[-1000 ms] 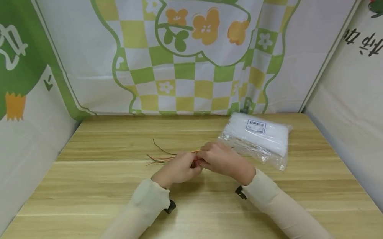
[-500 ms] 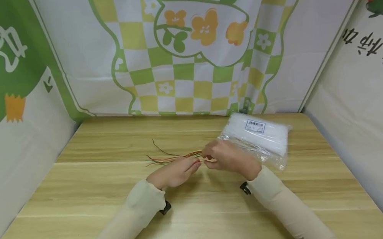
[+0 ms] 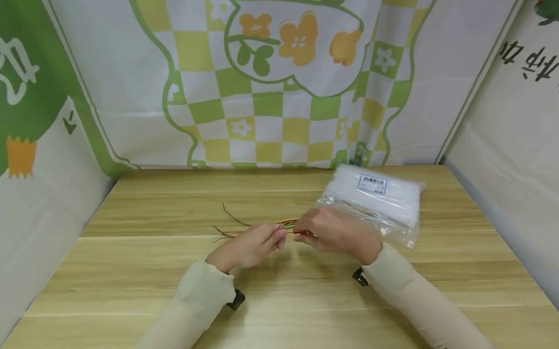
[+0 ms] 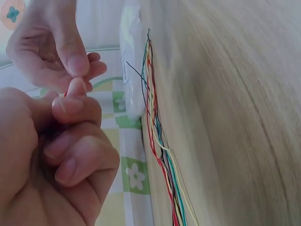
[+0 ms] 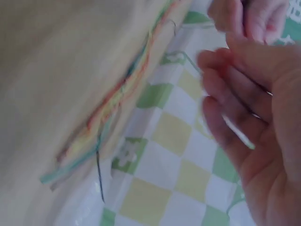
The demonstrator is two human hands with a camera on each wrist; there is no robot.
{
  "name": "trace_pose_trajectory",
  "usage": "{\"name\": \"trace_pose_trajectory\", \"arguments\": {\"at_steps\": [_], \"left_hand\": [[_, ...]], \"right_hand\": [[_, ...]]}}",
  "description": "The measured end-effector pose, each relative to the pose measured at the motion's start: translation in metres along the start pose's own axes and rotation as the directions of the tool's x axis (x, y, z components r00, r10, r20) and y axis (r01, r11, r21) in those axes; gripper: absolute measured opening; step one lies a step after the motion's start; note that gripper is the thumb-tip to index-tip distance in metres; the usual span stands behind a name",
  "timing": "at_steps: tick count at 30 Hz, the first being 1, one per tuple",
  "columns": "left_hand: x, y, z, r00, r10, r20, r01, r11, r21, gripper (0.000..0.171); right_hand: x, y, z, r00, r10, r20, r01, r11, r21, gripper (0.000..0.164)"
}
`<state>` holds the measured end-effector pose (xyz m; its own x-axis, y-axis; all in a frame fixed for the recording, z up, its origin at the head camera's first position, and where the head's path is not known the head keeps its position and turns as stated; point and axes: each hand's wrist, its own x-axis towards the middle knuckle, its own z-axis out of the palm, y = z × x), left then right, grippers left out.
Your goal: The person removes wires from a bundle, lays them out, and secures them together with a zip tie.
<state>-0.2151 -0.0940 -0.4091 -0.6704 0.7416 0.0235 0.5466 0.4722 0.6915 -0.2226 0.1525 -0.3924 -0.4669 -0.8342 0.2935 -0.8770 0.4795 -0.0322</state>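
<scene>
My left hand [image 3: 252, 245] pinches a thin red wire [image 4: 65, 94] between thumb and forefinger, its other fingers curled in. Just to the right, my right hand [image 3: 333, 232] holds the same wire by thumb and fingertips, and a short reddish stretch spans the small gap between the hands. Most of that wire is hidden by fingers. Behind the hands, a loose bundle of red, yellow, green and dark wires [image 4: 160, 150] lies on the wooden table [image 3: 293, 319]. The right wrist view is blurred but shows the bundle's splayed ends.
A clear plastic bag [image 3: 377, 194] of white contents with a barcode label lies beyond my right hand. Printed cloth [image 3: 264, 125] hangs along the table's back edge. More cloth walls stand at both sides.
My hands have come apart from where they met over the wires. The left has shifted left and the right slightly right, with the wire between them.
</scene>
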Motion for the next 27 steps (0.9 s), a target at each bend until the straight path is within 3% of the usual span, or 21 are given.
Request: {"name": "trace_pose_trajectory", "arguments": {"at_steps": [3, 8, 15, 17, 23, 27], "left_hand": [[-0.001, -0.001, -0.001, 1.0, -0.009, 0.0, 0.009, 0.999, -0.04, 0.038], [-0.008, -0.005, -0.006, 0.998, -0.064, -0.013, 0.062, 0.992, -0.109, 0.042], [-0.016, -0.012, -0.014, 0.996, 0.0, -0.084, -0.003, 1.0, -0.031, 0.038], [-0.017, -0.011, -0.014, 0.995, -0.018, -0.102, 0.014, 0.999, -0.041, 0.035], [-0.019, -0.011, -0.013, 0.976, -0.126, -0.18, 0.103, 0.985, -0.136, 0.026], [-0.019, -0.011, -0.012, 0.96, -0.124, -0.25, 0.097, 0.988, -0.12, 0.025]], "right_hand": [[0.002, -0.002, 0.002, 0.999, -0.023, -0.022, 0.023, 1.0, -0.002, 0.009], [0.0, 0.0, 0.0, 1.0, 0.008, -0.019, -0.008, 1.0, -0.007, 0.027], [-0.006, 0.007, -0.006, 0.999, 0.046, 0.018, -0.045, 0.999, -0.014, 0.027], [-0.007, 0.008, -0.005, 0.999, 0.039, 0.025, -0.039, 0.999, -0.006, 0.028], [-0.007, 0.005, -0.004, 0.998, 0.037, 0.046, -0.037, 0.999, 0.005, 0.029], [-0.007, 0.004, -0.006, 0.999, 0.036, 0.033, -0.036, 0.999, 0.01, 0.031]]}}
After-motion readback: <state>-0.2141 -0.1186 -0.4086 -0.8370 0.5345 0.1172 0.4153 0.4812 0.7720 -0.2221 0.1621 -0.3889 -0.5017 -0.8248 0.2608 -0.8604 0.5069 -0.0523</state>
